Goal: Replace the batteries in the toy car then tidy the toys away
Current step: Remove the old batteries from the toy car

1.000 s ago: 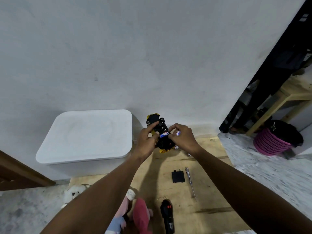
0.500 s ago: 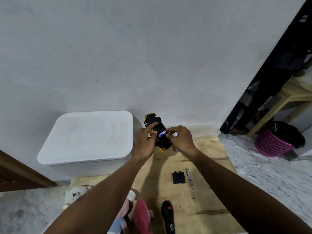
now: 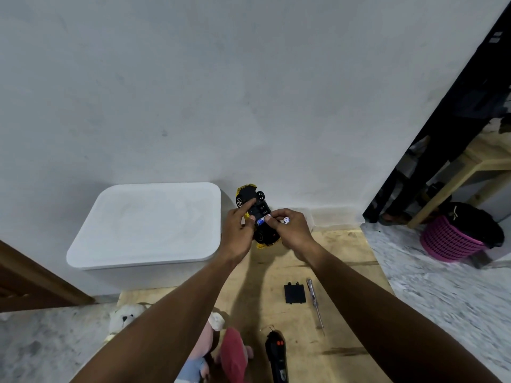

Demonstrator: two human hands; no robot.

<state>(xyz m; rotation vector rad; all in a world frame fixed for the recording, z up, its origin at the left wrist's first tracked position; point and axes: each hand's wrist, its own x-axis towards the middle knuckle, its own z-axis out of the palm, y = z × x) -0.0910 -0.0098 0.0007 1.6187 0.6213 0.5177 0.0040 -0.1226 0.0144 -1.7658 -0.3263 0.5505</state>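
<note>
The person holds the toy car (image 3: 259, 208) up off the floor in front of the pale wall (image 3: 249, 92), just to the right of a white lidded storage box (image 3: 146, 225). The car is yellow and black and is turned belly-up, so its dark underside and two of its wheels face the camera, with its far end tilted up toward the wall. The left hand (image 3: 238, 232) grips the car from the left side, fingers curled round its body and the forefinger stretched along the underside. The right hand (image 3: 293, 230) comes in from the other side and pinches a blue-and-white battery (image 3: 261, 222) with thumb and fingertip right at the middle of the underside; whether it sits fully in its slot I cannot tell. A second battery (image 3: 286, 220) shows between the curled fingers of the same hand. Below the arms a wooden board (image 3: 340, 269) lies on the floor, and on it rest a black battery cover (image 3: 294, 293) and, just beside it to the right, a slim screwdriver (image 3: 314, 305), the two apart. Nearer the person lies a black remote control (image 3: 276, 355) with red buttons. To its left are a pink plush toy (image 3: 231, 352) and a white teddy (image 3: 125, 317) at the board's edge. Well off to the right a pink basket (image 3: 450, 241) stands on the speckled floor.
</note>
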